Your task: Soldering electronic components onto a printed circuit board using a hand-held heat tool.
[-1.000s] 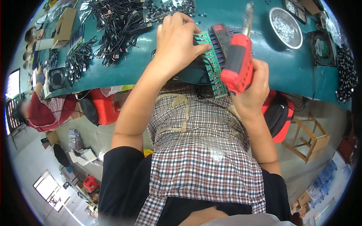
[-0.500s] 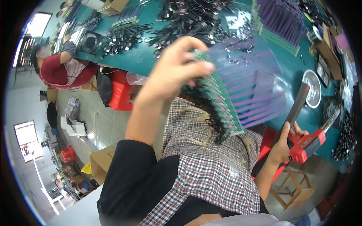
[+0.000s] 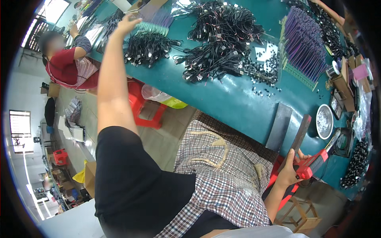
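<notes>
My left hand [image 3: 127, 24] is stretched far out to the left over the table, fingers apart. Its fingertips are beside the end of a green strip board [image 3: 152, 28] with a row of purple wires on its far side. Black cables [image 3: 149, 48] with small metal plugs spread from the strip's near side. At the table's front edge on the right, my right hand [image 3: 287, 174] is closed round a dark flat bar [image 3: 301, 133] pointing up and away. A red and black hand tool [image 3: 313, 164] lies against its fingers; I cannot tell whether they grip it too.
Bundles of black cables [image 3: 218, 43] cover the table's middle. Right of them are loose small black parts [image 3: 264, 67] and stacked green strips with purple wires [image 3: 303, 43]. A metal bowl [image 3: 324, 122] and dark plate [image 3: 279, 127] sit nearer. A co-worker [image 3: 65, 59] sits left.
My left hand has carried the green strip with cables from above my lap to the far left of the table and let go. My right hand still holds the bar.
</notes>
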The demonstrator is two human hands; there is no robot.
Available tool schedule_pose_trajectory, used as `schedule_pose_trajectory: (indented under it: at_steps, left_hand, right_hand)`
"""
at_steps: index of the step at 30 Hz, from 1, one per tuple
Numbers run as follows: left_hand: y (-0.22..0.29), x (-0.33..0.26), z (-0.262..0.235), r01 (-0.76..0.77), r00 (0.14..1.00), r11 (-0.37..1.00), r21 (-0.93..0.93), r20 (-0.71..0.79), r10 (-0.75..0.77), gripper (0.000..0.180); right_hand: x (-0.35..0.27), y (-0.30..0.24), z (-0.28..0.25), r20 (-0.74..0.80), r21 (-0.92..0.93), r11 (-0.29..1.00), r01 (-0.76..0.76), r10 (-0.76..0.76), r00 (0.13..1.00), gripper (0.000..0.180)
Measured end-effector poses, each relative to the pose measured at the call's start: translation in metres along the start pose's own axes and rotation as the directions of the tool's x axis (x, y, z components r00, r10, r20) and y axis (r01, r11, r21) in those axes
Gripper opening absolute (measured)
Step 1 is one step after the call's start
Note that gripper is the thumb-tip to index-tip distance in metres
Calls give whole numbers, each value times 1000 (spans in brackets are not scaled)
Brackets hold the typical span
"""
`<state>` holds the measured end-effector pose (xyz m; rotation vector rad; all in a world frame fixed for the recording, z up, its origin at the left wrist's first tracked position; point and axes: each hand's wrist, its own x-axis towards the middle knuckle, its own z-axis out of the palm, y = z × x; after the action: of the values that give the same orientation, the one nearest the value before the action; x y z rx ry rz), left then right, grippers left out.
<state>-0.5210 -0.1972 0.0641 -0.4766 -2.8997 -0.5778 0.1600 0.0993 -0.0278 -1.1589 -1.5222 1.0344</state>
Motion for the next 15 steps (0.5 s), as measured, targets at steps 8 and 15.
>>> schedule_pose_trajectory:
  at_steps: [8,15]
  left_hand:
    - [63,-57,62,-129,976,872,472,217,27,52]
    - [278,-163,67,-537,839,760,-367,-142,525,30]
  right_hand:
    - [-7,4,-13,-24,-132,990,43,-47,999,55]
    - [-7,17,-14,-57,-162,986,40,-49,997,57]
